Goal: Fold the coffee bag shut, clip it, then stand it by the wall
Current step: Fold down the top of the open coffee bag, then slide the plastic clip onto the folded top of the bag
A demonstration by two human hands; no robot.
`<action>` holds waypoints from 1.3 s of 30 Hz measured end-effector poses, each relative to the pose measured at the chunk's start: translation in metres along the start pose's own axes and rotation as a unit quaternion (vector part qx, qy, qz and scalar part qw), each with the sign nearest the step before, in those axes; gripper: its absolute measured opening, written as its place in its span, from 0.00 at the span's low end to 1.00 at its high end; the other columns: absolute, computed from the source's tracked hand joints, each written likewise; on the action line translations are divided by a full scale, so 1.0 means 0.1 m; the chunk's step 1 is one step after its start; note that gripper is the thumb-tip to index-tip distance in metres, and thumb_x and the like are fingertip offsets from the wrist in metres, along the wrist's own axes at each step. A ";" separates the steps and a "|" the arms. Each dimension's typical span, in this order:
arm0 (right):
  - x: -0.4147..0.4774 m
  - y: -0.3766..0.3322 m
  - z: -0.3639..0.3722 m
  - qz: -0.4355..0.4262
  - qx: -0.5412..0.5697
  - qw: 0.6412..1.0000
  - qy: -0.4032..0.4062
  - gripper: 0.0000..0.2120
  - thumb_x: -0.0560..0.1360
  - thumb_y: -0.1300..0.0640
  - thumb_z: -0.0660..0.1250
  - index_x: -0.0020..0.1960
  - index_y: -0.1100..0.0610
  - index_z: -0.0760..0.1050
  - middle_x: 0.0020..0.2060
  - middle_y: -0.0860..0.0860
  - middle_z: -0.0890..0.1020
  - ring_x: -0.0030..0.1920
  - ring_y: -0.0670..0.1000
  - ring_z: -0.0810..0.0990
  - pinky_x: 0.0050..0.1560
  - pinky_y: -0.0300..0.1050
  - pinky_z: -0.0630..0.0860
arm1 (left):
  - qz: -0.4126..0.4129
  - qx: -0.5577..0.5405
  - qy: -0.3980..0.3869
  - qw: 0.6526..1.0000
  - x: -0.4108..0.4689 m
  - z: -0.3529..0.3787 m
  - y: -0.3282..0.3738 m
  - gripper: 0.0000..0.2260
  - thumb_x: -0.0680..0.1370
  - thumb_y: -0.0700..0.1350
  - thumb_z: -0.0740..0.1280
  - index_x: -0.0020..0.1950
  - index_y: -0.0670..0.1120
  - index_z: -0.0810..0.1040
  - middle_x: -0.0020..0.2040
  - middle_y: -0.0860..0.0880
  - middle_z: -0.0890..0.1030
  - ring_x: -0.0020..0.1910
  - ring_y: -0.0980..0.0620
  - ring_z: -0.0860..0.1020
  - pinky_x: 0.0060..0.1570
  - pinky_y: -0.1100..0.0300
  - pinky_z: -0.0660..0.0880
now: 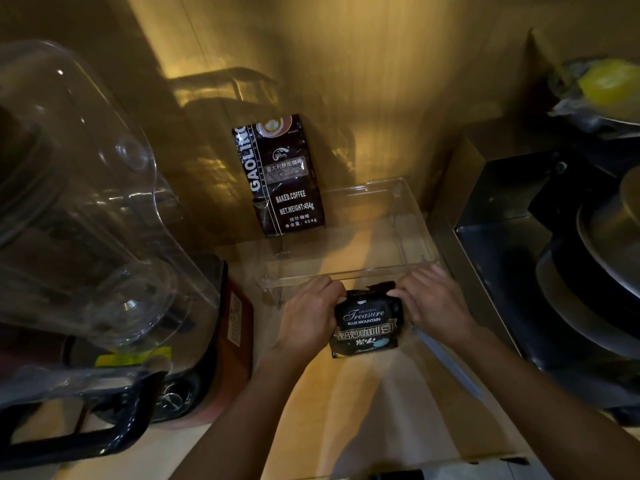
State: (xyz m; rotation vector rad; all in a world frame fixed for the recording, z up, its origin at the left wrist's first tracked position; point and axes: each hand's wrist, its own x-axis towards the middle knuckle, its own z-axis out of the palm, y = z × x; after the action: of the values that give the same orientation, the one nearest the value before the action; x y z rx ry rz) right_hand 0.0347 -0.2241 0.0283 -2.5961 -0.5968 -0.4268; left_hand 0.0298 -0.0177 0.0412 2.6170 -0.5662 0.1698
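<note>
Counter [346, 393] bare near the bag [367, 322]; its top corners are pinched by left hand [308, 317] and right hand [433, 303], tray [349, 271] edge just behind

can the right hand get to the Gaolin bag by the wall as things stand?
Probably not yet. The right hand and left hand both grip the Blue Mountain bag, and the clear tray stands between it and the Gaolin bag; it would have to reach over.

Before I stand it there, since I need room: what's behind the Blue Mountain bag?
Behind the Blue Mountain bag lies a clear plastic tray; beyond it, a Gaolino coffee bag against the wall. The hands hide the bag's sides.
</note>
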 end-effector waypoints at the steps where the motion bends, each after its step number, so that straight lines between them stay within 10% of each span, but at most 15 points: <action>1: -0.01 0.00 -0.01 0.009 -0.004 1.000 0.003 0.17 0.74 0.54 0.56 0.34 0.63 0.76 0.29 0.58 0.80 0.32 0.56 0.79 0.42 0.47 0.69 | -0.001 0.000 0.001 1.000 0.01 0.01 0.00 0.01 0.74 0.39 0.65 0.42 0.43 0.74 0.40 0.45 0.77 0.42 0.47 0.73 0.38 0.53 0.70; 15: -0.03 -0.07 0.02 0.044 0.087 0.995 -0.029 0.04 0.67 0.75 0.64 0.38 0.69 0.73 0.34 0.64 0.78 0.36 0.61 0.77 0.38 0.51 0.71 | 0.018 -0.023 -0.034 0.999 0.24 0.11 0.32 0.04 0.75 0.40 0.64 0.48 0.45 0.76 0.45 0.45 0.80 0.47 0.45 0.74 0.45 0.54 0.66; 23: -0.40 0.16 0.20 0.275 0.198 0.939 0.062 0.01 0.74 0.55 0.63 0.44 0.50 0.72 0.38 0.42 0.73 0.38 0.42 0.74 0.36 0.36 0.70 | -0.020 -0.085 -0.020 0.996 0.26 0.26 0.34 0.04 0.74 0.37 0.64 0.44 0.45 0.77 0.42 0.48 0.78 0.44 0.49 0.73 0.38 0.59 0.66; 26: -0.66 0.36 0.35 0.275 0.081 0.957 -0.045 0.03 0.72 0.59 0.66 0.43 0.56 0.72 0.41 0.51 0.74 0.42 0.54 0.76 0.40 0.47 0.71 | -0.051 -0.127 -0.009 0.991 0.29 0.25 0.34 0.05 0.73 0.37 0.66 0.42 0.47 0.75 0.40 0.50 0.79 0.41 0.51 0.74 0.36 0.59 0.67; 31: -0.93 0.46 0.52 0.310 -0.004 0.915 -0.256 0.24 0.65 0.40 0.69 0.55 0.52 0.68 0.51 0.49 0.70 0.53 0.51 0.70 0.52 0.49 0.67 | -0.017 -0.085 -0.019 0.996 0.29 0.26 0.37 0.11 0.71 0.32 0.64 0.39 0.48 0.74 0.37 0.51 0.74 0.40 0.51 0.71 0.34 0.60 0.60; 39: -1.00 0.50 0.48 0.270 0.037 0.940 -0.206 0.10 0.72 0.60 0.63 0.53 0.57 0.72 0.50 0.55 0.78 0.49 0.54 0.74 0.48 0.46 0.72 | -0.014 -0.058 -0.063 0.996 0.33 0.23 0.37 0.13 0.67 0.29 0.64 0.35 0.46 0.79 0.35 0.50 0.67 0.39 0.50 0.68 0.36 0.59 0.59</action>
State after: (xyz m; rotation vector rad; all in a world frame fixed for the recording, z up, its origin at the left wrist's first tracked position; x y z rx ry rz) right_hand -0.0184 -0.2750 -0.0687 -2.6406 0.0005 0.3160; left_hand 0.0449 -0.0700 0.0429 2.5341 -0.5642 -0.0353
